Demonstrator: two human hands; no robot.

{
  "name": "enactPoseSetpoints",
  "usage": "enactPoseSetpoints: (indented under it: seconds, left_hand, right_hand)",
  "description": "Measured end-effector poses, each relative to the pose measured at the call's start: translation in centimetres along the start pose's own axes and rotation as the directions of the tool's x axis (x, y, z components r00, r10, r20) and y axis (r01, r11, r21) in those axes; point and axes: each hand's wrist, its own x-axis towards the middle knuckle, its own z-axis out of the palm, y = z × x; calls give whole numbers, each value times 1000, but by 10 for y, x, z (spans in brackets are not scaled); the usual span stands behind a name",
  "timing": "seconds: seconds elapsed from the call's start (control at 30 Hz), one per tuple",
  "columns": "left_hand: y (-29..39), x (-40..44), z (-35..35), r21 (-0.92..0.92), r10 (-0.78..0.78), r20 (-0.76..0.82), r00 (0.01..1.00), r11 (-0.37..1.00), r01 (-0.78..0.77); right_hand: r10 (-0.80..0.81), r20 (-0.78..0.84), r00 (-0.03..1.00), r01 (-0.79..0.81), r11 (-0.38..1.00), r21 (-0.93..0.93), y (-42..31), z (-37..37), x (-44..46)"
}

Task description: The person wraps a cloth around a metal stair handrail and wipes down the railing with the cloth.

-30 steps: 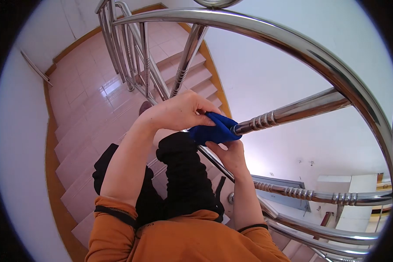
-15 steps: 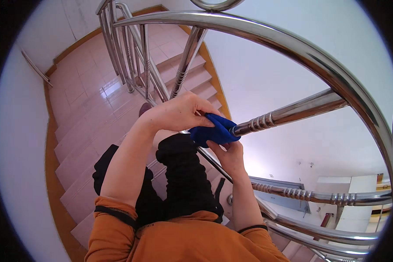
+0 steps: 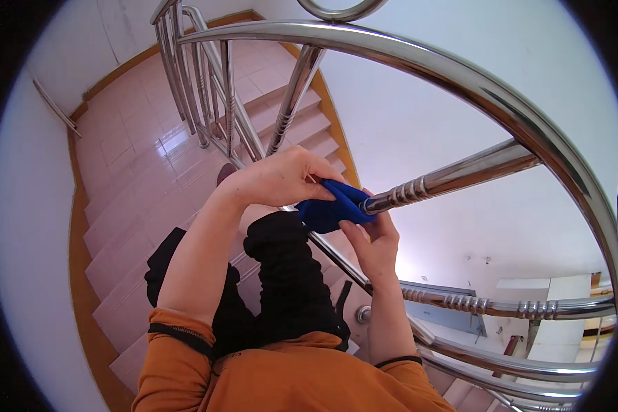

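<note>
Sharply bent, left hand (image 3: 292, 176) pinches blue cloth (image 3: 326, 212) opposite upraised right hand (image 3: 378, 250).

Blue cloth (image 3: 328, 211) — folded round post (image 3: 453, 175)

We could read no text, label, brand, number or sign on anything in view. The closest we came was a small dark mark (image 3: 236, 354) on the orange shirt (image 3: 302, 381), on the shirt's front near its edge by the black trousers (image 3: 285, 288); it was too small for us to tell whether it was lettering.
</note>
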Motion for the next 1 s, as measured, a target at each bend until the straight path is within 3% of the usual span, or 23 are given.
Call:
enactPoseSetpoints:
  seconds: [0.37, 0.63, 0.77, 1.0]
  left_hand:
    - [0, -1, 1, 6, 4, -5, 1000, 1000, -4]
    - [2, 0, 1, 28, -3, -13, 1000, 1000, 3]
    - [2, 1, 2, 53, -5, -28, 1000, 999, 7]
    - [5, 2, 5, 67, -11, -73, 997, 998, 16]
  right_hand:
    - [-51, -7, 999, 51, 999, -14, -11, -9, -3]
    - [-92, 37, 995, 98, 972, -213, -13, -13, -3]
    - [-99, -17, 995, 96, 986, -138, -14, -8, -4]
    - [-196, -38, 980, 174, 934, -311, -9, -9, -8]
